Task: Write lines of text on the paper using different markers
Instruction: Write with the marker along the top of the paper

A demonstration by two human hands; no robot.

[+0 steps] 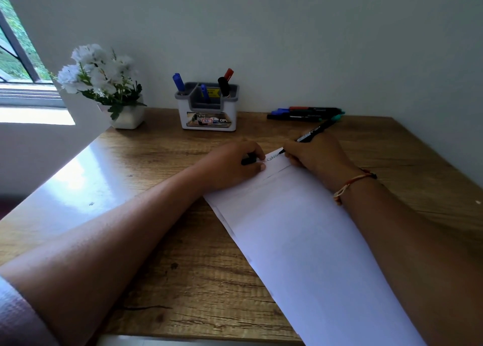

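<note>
Head view: paper (300,241) lies between left hand (230,164) and right hand (315,156).

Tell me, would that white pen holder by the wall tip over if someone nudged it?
Probably not easily: the pen holder looks squat and wide-based, sitting flat on the desk. It likely slides instead, since the wood looks smooth. The tall markers leaning inside might rattle or shift.
</note>
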